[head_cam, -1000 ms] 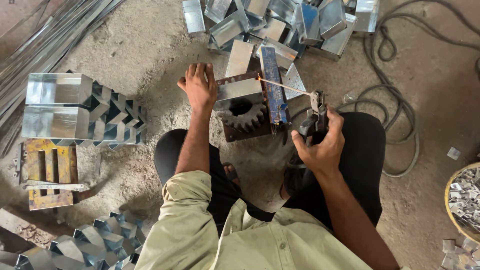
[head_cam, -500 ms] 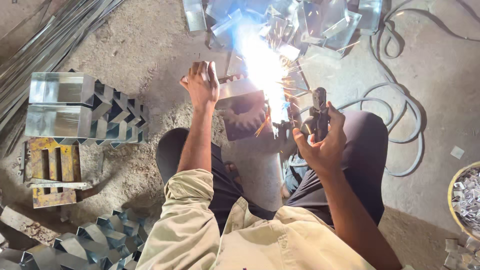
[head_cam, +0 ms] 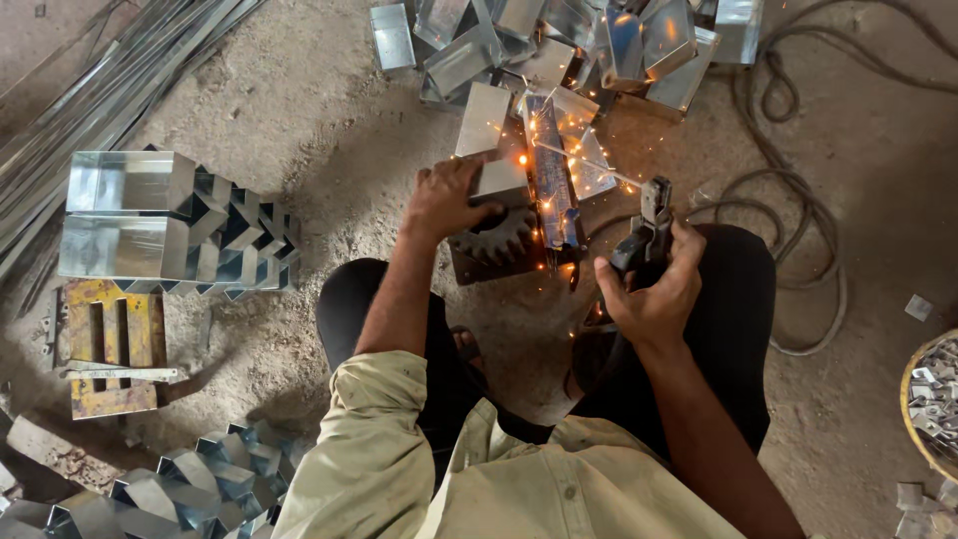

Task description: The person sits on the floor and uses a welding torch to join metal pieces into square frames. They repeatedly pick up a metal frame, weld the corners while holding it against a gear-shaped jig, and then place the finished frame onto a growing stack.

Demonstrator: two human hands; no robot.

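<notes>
I squat on a dusty floor. My left hand (head_cam: 446, 201) presses on a folded sheet-metal piece (head_cam: 496, 180) that rests on a dark toothed gear block (head_cam: 492, 246). A long shiny metal strip (head_cam: 551, 172) stands beside it, with orange sparks scattered around its lower end. My right hand (head_cam: 654, 289) grips a black welding electrode holder (head_cam: 644, 232), whose thin rod (head_cam: 589, 168) reaches toward the strip.
A heap of bent metal boxes (head_cam: 559, 40) lies beyond the work. Stacked shiny channels (head_cam: 160, 220) and a yellow rusty frame (head_cam: 108, 344) sit to the left. Cables (head_cam: 798, 200) coil at right. A basket of small metal bits (head_cam: 933, 399) is at the right edge.
The bright welding flash of half a second ago has died down to scattered sparks. Both hands stay in nearly the same place.
</notes>
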